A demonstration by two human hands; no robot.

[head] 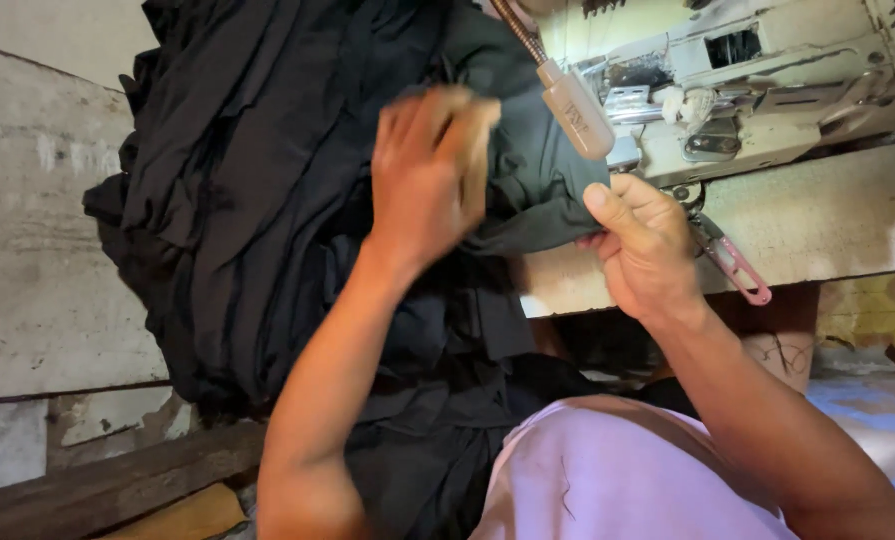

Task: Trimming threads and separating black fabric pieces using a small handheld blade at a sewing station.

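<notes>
I see my left hand (429, 180) spread flat on the dark cloth (267, 190) heaped over the table (817, 225) edge; my right hand (642, 245) has its grip pinched tight on a fold.

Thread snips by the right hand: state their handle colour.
Pink, clearest in the head view: thread snips.
</notes>
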